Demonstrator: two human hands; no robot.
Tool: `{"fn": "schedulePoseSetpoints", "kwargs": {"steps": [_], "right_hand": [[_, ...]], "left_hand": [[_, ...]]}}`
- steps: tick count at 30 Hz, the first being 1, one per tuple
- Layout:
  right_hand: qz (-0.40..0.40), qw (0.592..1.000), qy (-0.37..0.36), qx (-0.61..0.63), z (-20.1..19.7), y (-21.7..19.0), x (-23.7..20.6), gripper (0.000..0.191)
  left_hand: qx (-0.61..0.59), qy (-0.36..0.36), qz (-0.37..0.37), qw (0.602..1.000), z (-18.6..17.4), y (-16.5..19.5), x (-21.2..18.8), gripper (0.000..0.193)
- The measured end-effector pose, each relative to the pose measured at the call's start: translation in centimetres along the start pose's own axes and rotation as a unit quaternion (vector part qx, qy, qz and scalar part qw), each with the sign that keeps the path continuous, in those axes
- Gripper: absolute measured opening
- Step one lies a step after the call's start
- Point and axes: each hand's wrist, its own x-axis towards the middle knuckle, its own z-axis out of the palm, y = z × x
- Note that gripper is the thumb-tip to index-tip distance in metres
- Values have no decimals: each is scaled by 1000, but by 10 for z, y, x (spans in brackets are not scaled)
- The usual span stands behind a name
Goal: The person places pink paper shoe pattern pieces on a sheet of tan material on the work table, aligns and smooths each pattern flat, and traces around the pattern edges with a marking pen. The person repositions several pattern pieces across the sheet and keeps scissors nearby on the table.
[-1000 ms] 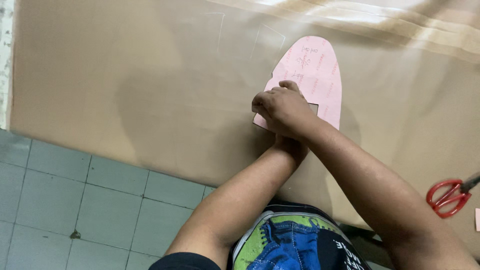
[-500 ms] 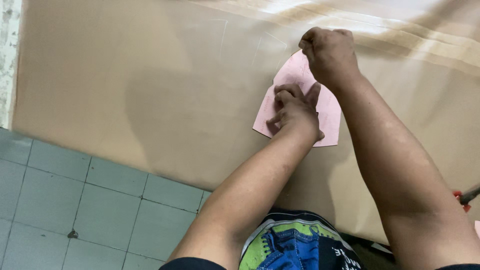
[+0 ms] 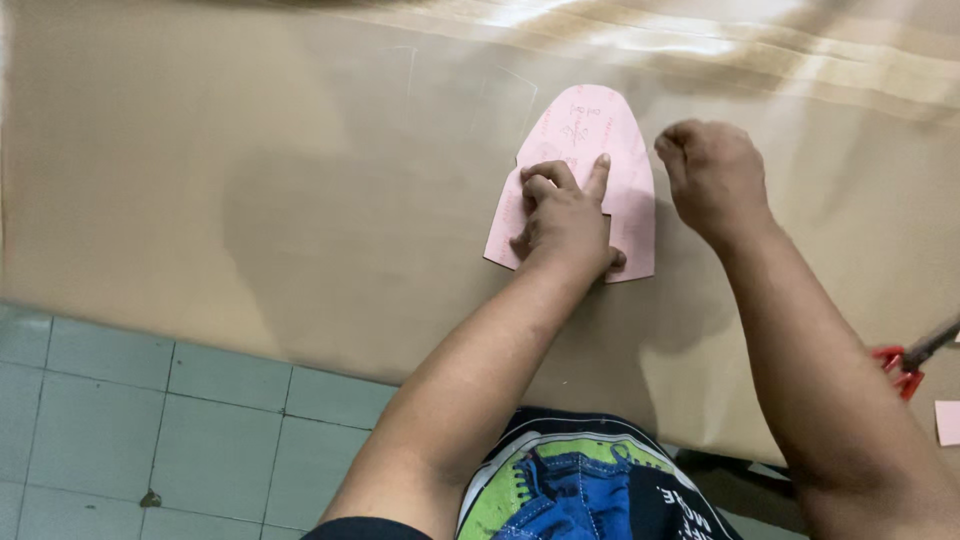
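Since half a second ago, the right hand [image 3: 712,175] has dropped from the pink template's [image 3: 585,130] top to its right edge, where it hovers in a loose fist; whether it grips anything I cannot tell. Left hand [image 3: 565,215] presses fingers spread, holding nothing, pinning the template flat on the tan sheet [image 3: 250,180] covering the counter, apparently to stop it sliding. Red-handled scissors [image 3: 905,362] lie well apart.
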Motion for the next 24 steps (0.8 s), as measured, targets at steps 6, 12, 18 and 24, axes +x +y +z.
{"fn": "schedulePoseSetpoints", "kwargs": {"steps": [6,12,18,24], "right_hand": [[93,994,-36,42,-13,-11,-108,17],[112,992,-43,40,-4,-15,-153,18],[106,993,-12,48,5,-17,-161,18],[88,996,-28,11,7,-20,-160,16]], "left_hand": [[7,9,-4,1000,8,6,6,123],[-41,27,2,999,21,5,15,111],[-36,26,6,999,25,4,19,112],[-17,29,8,999,27,4,22,116]]}}
